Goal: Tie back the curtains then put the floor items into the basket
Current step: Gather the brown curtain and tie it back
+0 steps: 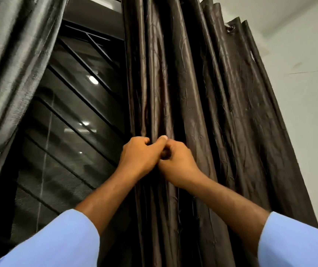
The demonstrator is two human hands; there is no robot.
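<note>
Both my arms are up in front of me, and my left hand (138, 154) and right hand (177, 162) meet knuckle to knuckle right against the gathered dark brown curtain (192, 105). My left hand is curled closed, fingers tucked into a fold of the fabric, thumb (159, 142) lying across the top toward my right. My right hand is closed too, fingers wrapped inward and pinching the same bunch of pleats just beside the left; what exactly sits inside that curl I cannot tell, the fingers hide it. The curtain hangs directly behind and under both hands, its pleats running up above them to the top of view and down between my forearms. It is bunched tight where I hold it and spreads wider to the right, up against the white wall (298, 93). Over on the far left the other curtain (6, 74), a greyer shiny one, hangs well apart from my hands, sweeping down at a slant. Between the two curtains the dark window (73, 116) shows, with diagonal grille bars (81, 97) and small light reflections in the glass. My light blue sleeves (61, 239) sit pushed back at both forearms.
</note>
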